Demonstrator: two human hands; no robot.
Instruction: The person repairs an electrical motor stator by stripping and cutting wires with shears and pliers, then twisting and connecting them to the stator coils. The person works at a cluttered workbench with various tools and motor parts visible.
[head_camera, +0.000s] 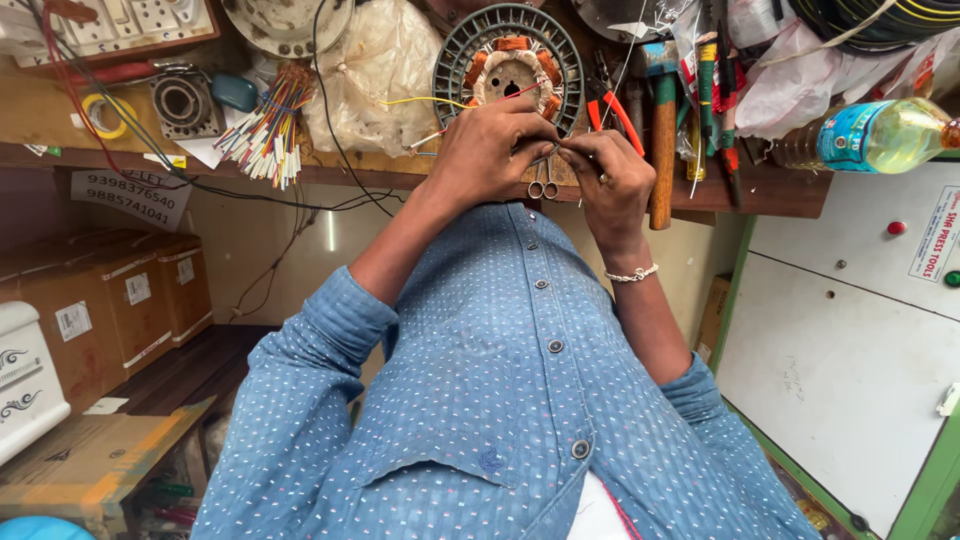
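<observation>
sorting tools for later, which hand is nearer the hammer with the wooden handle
Right. The right hand sits just beside the hammer, almost touching its handle. The left hand is farther off, in front of the stator.

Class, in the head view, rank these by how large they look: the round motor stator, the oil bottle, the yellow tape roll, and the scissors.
1. Stator
2. Bottle, lying on its side, partly cut off by the frame edge
3. Tape roll
4. Scissors, mostly hidden behind the hands, so its rank is unsure

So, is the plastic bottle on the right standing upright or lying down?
Lying down: the plastic bottle rests on its side on the wooden bench, with yellowish liquid spread along its length.
</observation>
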